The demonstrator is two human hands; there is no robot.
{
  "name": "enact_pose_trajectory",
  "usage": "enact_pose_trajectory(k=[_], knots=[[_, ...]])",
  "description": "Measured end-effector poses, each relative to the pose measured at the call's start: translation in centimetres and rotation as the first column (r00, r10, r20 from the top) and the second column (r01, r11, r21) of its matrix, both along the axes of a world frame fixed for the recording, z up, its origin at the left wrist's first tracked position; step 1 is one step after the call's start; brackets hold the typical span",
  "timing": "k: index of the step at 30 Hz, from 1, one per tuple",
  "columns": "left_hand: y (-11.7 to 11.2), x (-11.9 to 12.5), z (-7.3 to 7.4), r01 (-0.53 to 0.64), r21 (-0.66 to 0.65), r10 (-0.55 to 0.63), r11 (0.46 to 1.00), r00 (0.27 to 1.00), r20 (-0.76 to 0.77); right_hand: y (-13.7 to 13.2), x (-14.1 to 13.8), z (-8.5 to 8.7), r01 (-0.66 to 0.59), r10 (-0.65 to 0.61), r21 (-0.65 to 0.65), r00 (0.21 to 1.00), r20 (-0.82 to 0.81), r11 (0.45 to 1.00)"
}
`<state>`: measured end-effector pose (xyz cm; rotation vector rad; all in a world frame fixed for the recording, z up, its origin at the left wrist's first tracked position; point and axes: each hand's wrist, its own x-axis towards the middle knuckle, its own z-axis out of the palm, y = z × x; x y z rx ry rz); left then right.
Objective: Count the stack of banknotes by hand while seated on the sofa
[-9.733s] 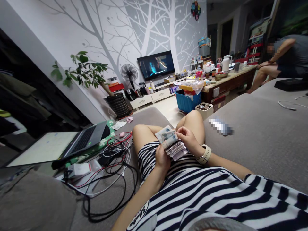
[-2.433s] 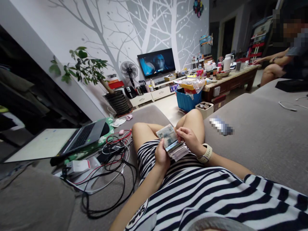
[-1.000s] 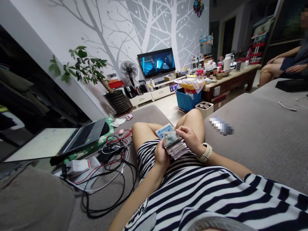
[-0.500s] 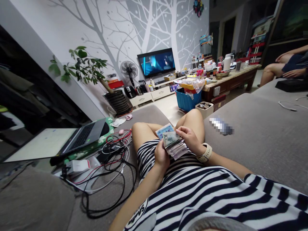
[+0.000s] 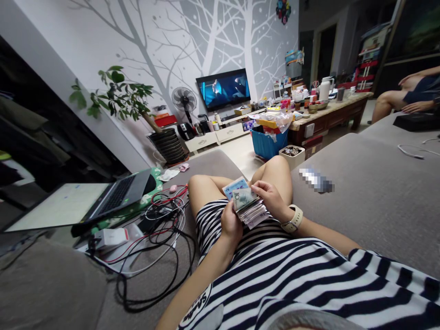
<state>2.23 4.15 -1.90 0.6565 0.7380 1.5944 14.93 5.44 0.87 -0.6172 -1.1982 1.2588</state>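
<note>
Matt paper banknotes (image 5: 248,207); rough cloth sofa (image 5: 371,215)

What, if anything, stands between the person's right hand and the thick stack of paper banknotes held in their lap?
Nothing visible does: the right hand touches the thick stack of paper banknotes directly, and the left hand holds it from below.

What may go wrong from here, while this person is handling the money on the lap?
The stack of banknotes is fanned and held only by the left hand and right hand, so a loose note might slip onto the grey sofa and be lost. The tangled cables beside the left leg could also snag a falling note or tug the laptop.
</note>
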Motion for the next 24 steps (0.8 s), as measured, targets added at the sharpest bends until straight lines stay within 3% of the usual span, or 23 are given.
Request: enact_pose_trajectory(k=[6,24], knots=[[-0.23,0.04,0.11,-0.042,0.014,0.042,0.999,0.999,-0.033,0.05,-0.02,-0.03,-0.007,0.007,-0.008,1.000,-0.012,1.000],[-0.05,0.00,0.16,0.011,0.013,-0.011,1.000,1.000,0.020,-0.02,0.03,-0.10,-0.016,0.016,0.008,1.000,-0.003,1.000]])
